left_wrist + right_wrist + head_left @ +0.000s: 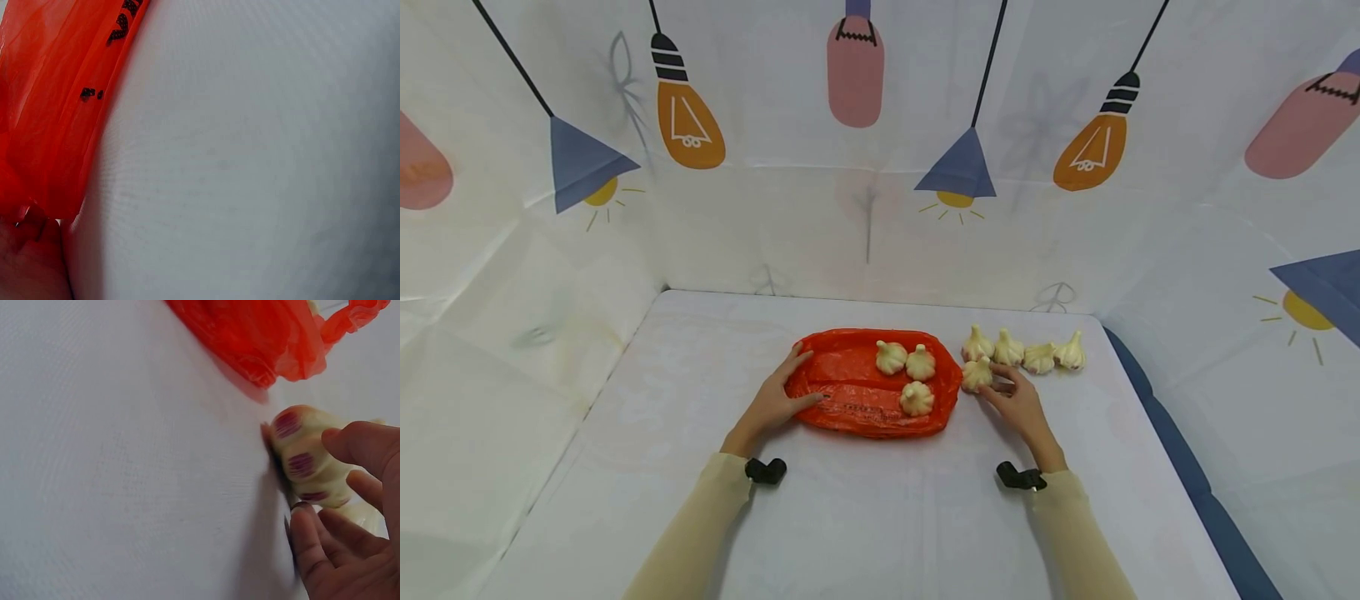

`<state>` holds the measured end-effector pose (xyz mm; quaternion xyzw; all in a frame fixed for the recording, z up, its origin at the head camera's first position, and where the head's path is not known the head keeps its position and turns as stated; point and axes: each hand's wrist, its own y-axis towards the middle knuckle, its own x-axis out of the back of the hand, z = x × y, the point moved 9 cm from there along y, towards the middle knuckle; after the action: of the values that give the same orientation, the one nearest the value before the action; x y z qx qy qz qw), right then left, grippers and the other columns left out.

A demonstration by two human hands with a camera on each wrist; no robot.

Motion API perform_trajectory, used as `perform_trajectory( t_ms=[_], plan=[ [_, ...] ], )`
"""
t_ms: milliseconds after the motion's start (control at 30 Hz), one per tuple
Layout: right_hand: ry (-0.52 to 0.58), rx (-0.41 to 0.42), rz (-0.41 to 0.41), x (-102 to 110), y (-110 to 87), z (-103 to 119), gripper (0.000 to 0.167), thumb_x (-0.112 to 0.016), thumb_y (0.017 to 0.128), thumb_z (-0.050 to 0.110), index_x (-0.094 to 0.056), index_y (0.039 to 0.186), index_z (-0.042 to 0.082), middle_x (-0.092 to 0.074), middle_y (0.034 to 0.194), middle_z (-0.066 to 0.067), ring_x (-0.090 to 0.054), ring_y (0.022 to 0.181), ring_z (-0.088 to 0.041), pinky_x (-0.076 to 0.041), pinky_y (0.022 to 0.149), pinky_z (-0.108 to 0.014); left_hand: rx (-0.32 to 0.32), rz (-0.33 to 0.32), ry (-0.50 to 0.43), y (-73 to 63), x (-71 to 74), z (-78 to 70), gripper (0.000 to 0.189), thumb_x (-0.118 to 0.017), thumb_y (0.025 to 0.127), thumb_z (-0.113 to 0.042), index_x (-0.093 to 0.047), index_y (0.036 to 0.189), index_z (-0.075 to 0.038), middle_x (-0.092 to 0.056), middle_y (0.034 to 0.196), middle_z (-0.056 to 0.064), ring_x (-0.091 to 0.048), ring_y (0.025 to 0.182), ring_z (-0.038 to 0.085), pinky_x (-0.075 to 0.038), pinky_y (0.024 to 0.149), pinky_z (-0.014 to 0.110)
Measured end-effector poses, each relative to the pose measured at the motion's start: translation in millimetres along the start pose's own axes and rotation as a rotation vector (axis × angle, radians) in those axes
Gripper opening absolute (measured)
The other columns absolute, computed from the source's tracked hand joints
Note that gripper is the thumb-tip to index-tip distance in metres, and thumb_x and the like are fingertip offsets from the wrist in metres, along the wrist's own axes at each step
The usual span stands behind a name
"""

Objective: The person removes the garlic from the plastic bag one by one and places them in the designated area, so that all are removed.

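A red plastic bag (838, 367) lies spread open on the table, with three garlic bulbs (891, 357) on its right half. My left hand (772, 404) holds the bag's left end, thumb along the front and fingers at the back. In the left wrist view, bent fingers meet the edge of the bag (50, 112), which bears black print. Just off the bag's right end, my right hand (1018, 410) pinches another garlic bulb (976, 376). That bulb (306, 456) shows purple patches in the right wrist view, thumb on one side and fingertips at its lower side.
Behind the right hand, several more garlic bulbs (1039, 358) stand in a row. The white table (880, 517) meets a patterned sheet (775, 225) at its back edge. Dark blue padding (1180, 467) runs along the table's right side.
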<state>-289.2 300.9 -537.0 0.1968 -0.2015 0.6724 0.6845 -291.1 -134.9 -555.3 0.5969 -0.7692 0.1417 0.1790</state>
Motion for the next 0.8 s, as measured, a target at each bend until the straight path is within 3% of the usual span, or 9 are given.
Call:
perform_trajectory(
  t_ms=[200, 400, 667, 800],
  plan=[
    [-0.030, -0.044, -0.004, 4.2, 2.5, 7.1, 0.063, -0.075, 0.096, 0.033, -0.050, 0.147, 0.006, -0.051, 0.152, -0.023, -0.063, 0.124, -0.041, -0.056, 0.084, -0.022, 0.002, -0.001, 0.004, -0.1, 1.4, 0.5, 0.088, -0.082, 0.088, -0.037, -0.035, 0.161, -0.022, -0.010, 0.175, -0.002, -0.010, 0.161, 0.034, -0.016, 0.126, 0.063],
    [-0.033, -0.056, -0.012, 13.9, 1.8, 19.7, 0.069, -0.073, 0.096, 0.035, -0.044, 0.152, 0.006, -0.049, 0.153, -0.020, -0.060, 0.128, -0.042, -0.054, 0.082, -0.024, 0.001, 0.004, -0.003, 1.1, 0.8, 1.2, 0.088, -0.081, 0.088, -0.037, -0.035, 0.161, -0.022, -0.009, 0.175, -0.002, -0.009, 0.161, 0.033, -0.016, 0.126, 0.063],
    [-0.030, 0.025, 0.002, 23.6, -5.6, 55.8, 0.074, -0.073, 0.097, 0.032, -0.037, 0.156, 0.005, -0.037, 0.161, -0.021, -0.052, 0.135, -0.046, -0.054, 0.099, -0.055, -0.008, 0.007, 0.008, 1.2, 0.3, 1.5, 0.089, -0.082, 0.088, -0.036, -0.035, 0.162, -0.020, -0.010, 0.175, -0.001, -0.010, 0.161, 0.034, -0.015, 0.126, 0.064],
    [0.015, 0.071, 0.015, 26.2, -8.0, 83.3, 0.076, -0.073, 0.096, 0.030, -0.035, 0.158, 0.007, -0.032, 0.164, -0.021, -0.045, 0.140, -0.048, -0.047, 0.108, -0.062, -0.008, 0.004, 0.001, 1.8, 0.2, 2.1, 0.088, -0.082, 0.088, -0.035, -0.035, 0.162, -0.020, -0.009, 0.175, -0.002, -0.009, 0.161, 0.034, -0.014, 0.127, 0.063]
  ],
)
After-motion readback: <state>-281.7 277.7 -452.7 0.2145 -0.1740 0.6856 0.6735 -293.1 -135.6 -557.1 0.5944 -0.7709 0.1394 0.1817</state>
